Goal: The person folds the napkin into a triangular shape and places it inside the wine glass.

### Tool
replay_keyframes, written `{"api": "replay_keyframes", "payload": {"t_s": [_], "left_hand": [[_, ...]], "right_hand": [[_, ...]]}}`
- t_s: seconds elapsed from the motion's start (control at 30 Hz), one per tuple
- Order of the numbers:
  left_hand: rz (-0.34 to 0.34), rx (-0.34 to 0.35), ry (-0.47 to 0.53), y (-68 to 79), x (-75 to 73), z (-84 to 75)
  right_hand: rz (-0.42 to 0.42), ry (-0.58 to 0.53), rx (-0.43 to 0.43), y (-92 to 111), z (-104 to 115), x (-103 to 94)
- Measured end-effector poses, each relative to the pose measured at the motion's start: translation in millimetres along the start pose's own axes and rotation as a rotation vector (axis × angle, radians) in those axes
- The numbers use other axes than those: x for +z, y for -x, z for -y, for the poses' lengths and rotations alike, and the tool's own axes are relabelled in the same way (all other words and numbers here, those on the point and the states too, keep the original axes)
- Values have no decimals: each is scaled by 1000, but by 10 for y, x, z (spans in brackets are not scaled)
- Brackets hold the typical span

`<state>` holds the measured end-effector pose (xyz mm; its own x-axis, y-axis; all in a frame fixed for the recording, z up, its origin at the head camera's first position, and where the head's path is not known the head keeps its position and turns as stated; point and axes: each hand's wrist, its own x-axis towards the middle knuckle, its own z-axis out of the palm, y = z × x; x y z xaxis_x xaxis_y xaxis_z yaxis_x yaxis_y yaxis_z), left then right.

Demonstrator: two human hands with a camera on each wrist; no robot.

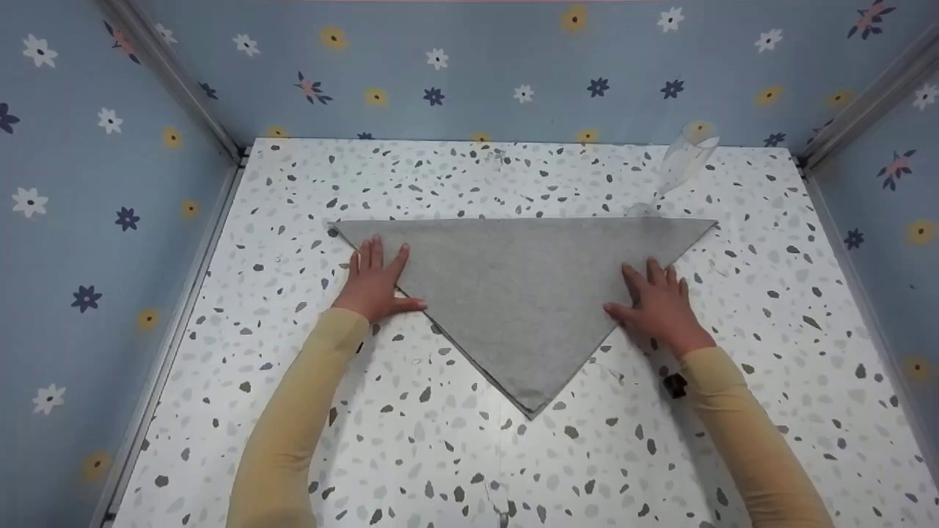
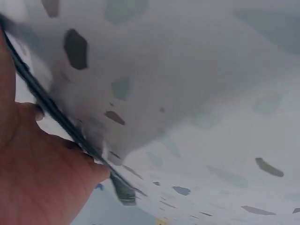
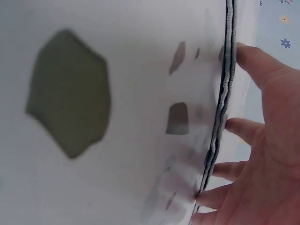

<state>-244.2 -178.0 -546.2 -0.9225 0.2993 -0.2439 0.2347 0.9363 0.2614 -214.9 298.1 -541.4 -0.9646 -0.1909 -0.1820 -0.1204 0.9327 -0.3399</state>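
A grey cloth (image 1: 506, 293), folded into a triangle, lies on the speckled tabletop with its long edge at the back and its point toward me. On its left slanting edge rests my left hand (image 1: 375, 286), fingers straight and spread, thumb on the edge. My right hand (image 1: 660, 304) lies over the right slanting edge, fingers extended onto the fabric. Seen from the right wrist, the stacked layers of the cloth's edge (image 3: 220, 117) run along the fingertips. The left wrist view shows the cloth's edge (image 2: 56, 112) as a thin dark line beside the left hand (image 2: 42, 173).
A clear stemmed glass (image 1: 686, 161) stands behind the cloth at the back right, its base close to the long edge. Blue flowered panels (image 1: 499, 66) wall the white speckled table (image 1: 440, 469) at the back and both sides.
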Motion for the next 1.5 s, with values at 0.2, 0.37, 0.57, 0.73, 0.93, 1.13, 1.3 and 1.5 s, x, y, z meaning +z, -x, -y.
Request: {"api": "replay_keyframes", "payload": {"t_s": [0.2, 0.37, 0.57, 0.73, 0.93, 1.13, 1.3, 1.5], "left_hand": [[27, 131, 9, 193, 162, -420], [66, 260, 51, 390, 278, -841], [119, 377, 1, 598, 383, -1166], [110, 413, -42, 784, 460, -1350], [133, 490, -106, 1023, 559, -1566], [107, 495, -126, 1108, 634, -1632], [111, 434, -5, 1073, 517, -1579], [-45, 217, 154, 1009, 454, -1350]], "right_hand": [[38, 34, -52, 171, 206, 66], [55, 28, -150, 356, 461, 210], [27, 35, -277, 622, 722, 404], [18, 65, -377, 852, 882, 556], [67, 97, -479, 1096, 1057, 680], [141, 121, -520, 1181, 1143, 689], [193, 66, -509, 1123, 1110, 595], [105, 25, -357, 1028, 948, 525]]}}
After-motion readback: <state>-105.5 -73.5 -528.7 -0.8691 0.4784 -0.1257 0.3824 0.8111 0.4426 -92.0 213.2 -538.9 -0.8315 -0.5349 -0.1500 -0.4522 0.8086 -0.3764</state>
